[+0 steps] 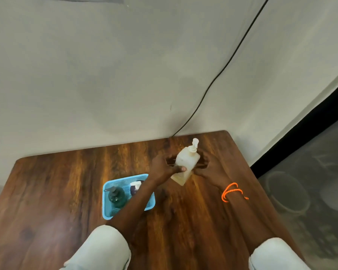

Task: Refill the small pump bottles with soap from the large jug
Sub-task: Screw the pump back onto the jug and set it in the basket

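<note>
Both hands meet at a pale translucent pump bottle (186, 161) above the far right part of a wooden table (66, 184): the left hand (163, 168) grips its lower body, thumb across the front, while the right hand (205, 168), an orange cord bracelet (233, 191) on its wrist, lies against the far side, its fingers hidden, so its hold cannot be told. The bottle tilts, pump head (194, 145) pointing away from the person, and a little soap sits near its base. A blue mesh basket (107, 191) close to the left forearm holds a dark green pump bottle (116, 194) and a dark bottle with a white pump (136, 189). No large jug is in view. Unscrewing the pump appears to be the step at hand; it would go best with the bottle brought upright, the left hand bracing the body and the right turning the collar, not the spout.
</note>
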